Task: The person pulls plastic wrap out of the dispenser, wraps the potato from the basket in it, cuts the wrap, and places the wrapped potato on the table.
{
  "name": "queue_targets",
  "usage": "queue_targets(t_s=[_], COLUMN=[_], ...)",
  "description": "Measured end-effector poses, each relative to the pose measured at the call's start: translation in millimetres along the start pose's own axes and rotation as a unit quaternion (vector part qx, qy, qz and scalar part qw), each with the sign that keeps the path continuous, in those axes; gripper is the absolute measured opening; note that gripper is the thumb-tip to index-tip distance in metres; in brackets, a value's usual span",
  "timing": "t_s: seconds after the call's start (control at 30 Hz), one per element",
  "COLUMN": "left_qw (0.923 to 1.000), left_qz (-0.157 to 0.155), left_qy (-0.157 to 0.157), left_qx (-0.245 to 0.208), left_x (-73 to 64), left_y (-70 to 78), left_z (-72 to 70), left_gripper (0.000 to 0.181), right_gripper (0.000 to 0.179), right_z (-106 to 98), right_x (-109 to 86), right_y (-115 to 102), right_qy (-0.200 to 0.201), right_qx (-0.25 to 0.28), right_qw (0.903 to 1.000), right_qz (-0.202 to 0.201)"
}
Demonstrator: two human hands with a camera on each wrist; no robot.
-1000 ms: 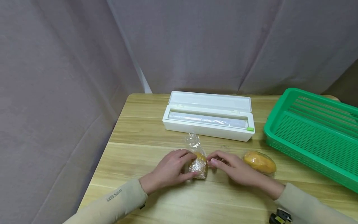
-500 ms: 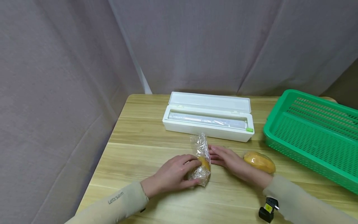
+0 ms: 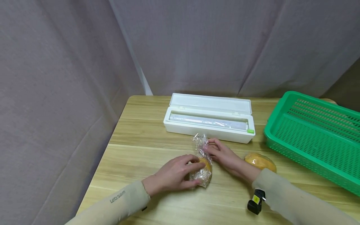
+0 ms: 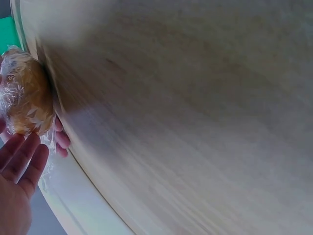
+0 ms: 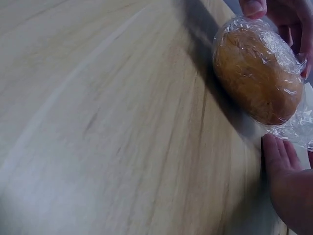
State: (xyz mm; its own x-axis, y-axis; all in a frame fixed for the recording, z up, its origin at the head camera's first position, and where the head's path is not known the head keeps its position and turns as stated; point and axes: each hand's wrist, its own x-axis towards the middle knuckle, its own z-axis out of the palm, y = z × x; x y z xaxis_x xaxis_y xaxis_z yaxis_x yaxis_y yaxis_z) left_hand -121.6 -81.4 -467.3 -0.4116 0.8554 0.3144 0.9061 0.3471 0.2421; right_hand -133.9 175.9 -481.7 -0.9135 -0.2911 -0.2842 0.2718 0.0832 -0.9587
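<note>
In the head view, a golden-brown oblong food item [image 3: 204, 176], loosely wrapped in cling film, lies on the table; its kind is not certain. My left hand [image 3: 176, 172] grips it from the left, thumb at the near end and fingers over the top. Loose cling film [image 3: 200, 144] sticks out from its far end. My right hand [image 3: 223, 156] pinches this film at its right side. The right wrist view shows the wrapped item [image 5: 254, 73] up close, with my right fingers [image 5: 279, 152] low beside the film and my left thumb [image 5: 253, 7] at the other end.
A white cling film box [image 3: 208, 134] stands behind the hands, lid raised, its roll [image 3: 208, 121] showing. Another wrapped yellow-orange item [image 3: 260, 161] lies beyond my right forearm. A green plastic basket [image 3: 271, 137] stands at the right. Grey curtains [image 3: 191, 47] hang behind the table [image 3: 140, 131].
The wrapped item has shifted slightly right and nearer. My right hand has moved from its right side to the far end's loose film, opening out midway, then closing on the film.
</note>
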Motion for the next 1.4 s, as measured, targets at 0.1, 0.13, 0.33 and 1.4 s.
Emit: queue_targets(t_s=[0.1,0.13,0.33,1.4], left_qw=[1.0,1.0,0.9999,0.9967], left_qz=[-0.001,-0.002,-0.011,-0.08], left_qy=[0.002,0.003,-0.001,0.013], left_qx=[-0.006,-0.007,-0.009,-0.009], left_x=[0.1,0.1,-0.9,-1.9], left_y=[-1.0,-1.4,-3.5,-7.3], left_z=[0.4,0.7,1.8,3.2], left_gripper=[0.054,0.054,0.056,0.058], right_gripper=[0.049,0.048,0.036,0.044], right_z=[0.8,1.1,2.0,1.2], right_x=[3.1,4.4,10.8,-22.1], right_y=[0.4,0.5,3.3,-0.1], right_qy=[-0.002,0.0,0.025,-0.021], right_qx=[0.018,0.025,0.087,-0.14], right_qw=[0.9998,0.9997,0.9957,0.9774], right_qz=[0.001,0.003,0.023,-0.157])
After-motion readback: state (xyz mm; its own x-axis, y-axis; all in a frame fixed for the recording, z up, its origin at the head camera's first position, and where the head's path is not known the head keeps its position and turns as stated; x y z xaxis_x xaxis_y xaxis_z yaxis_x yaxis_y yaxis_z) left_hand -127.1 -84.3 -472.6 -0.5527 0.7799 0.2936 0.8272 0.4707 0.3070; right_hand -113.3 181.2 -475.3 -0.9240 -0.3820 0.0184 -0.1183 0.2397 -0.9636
